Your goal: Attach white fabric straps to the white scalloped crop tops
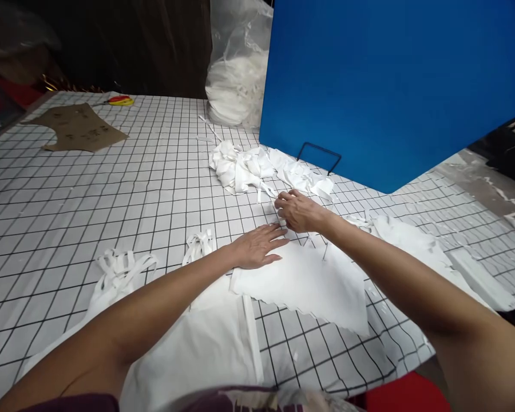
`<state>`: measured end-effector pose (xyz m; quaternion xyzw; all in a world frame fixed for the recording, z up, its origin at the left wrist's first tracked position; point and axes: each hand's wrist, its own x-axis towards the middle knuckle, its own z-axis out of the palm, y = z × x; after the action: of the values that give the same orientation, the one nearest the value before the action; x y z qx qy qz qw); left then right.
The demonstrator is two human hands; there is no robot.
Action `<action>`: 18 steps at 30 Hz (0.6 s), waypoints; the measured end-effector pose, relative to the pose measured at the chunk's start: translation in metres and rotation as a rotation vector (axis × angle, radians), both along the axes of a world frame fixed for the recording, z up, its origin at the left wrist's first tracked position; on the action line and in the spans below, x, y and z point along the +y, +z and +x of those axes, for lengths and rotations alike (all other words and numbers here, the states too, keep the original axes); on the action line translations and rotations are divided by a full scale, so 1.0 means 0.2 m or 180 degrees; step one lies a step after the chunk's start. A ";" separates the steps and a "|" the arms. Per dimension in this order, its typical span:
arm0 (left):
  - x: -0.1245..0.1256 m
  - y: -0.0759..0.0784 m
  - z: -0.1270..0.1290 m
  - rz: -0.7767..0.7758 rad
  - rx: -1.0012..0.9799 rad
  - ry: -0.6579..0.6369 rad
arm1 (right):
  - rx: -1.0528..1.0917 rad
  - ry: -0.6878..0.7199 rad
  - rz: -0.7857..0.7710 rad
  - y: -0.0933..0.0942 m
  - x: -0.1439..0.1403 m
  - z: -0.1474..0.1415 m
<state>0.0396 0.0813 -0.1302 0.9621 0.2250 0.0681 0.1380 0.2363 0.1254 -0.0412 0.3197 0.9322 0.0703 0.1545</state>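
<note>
My left hand (pixel 260 246) lies flat, fingers stretched out, on the upper left part of a white fabric piece (pixel 309 286). The piece has a wavy lower edge and is spread over the grid-patterned cloth. Just beyond, my right hand (pixel 298 212) is closed, fingertips pinched at the end of a white fabric strip (pixel 268 190). This strip runs toward a heap of crumpled white strips (pixel 240 166). Thin pins (pixel 325 252) stand up from the fabric near my right forearm. Under my left forearm lies a white garment piece (pixel 197 343), partly hidden by the arm.
Bundled white straps (pixel 122 266) lie at left. More white fabric (pixel 412 240) and a white block-like object (pixel 483 280) lie at right. A large blue board (pixel 390 86) hangs over the far side. Farther back are a brown paper pattern (pixel 79 129), yellow-red scissors (pixel 121 100) and a plastic bag (pixel 238 74).
</note>
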 end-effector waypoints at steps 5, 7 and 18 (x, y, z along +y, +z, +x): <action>0.00 -0.01 0.01 0.0094 -0.0030 -0.0120 | 0.0077 -0.0556 -0.0636 0.21 -0.48 0.02; 0.00 -0.01 0.01 0.0080 0.0004 -0.0138 | 0.0253 -0.0786 -0.1403 0.26 -0.61 0.03; 0.00 -0.02 0.01 0.0072 -0.0189 -0.0075 | 0.2554 -0.3036 -0.2547 -0.20 -0.24 0.11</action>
<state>0.0414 0.0818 -0.1335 0.9638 0.2086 0.0976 0.1345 0.2586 0.0778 -0.0814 0.6105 0.6312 -0.4718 -0.0797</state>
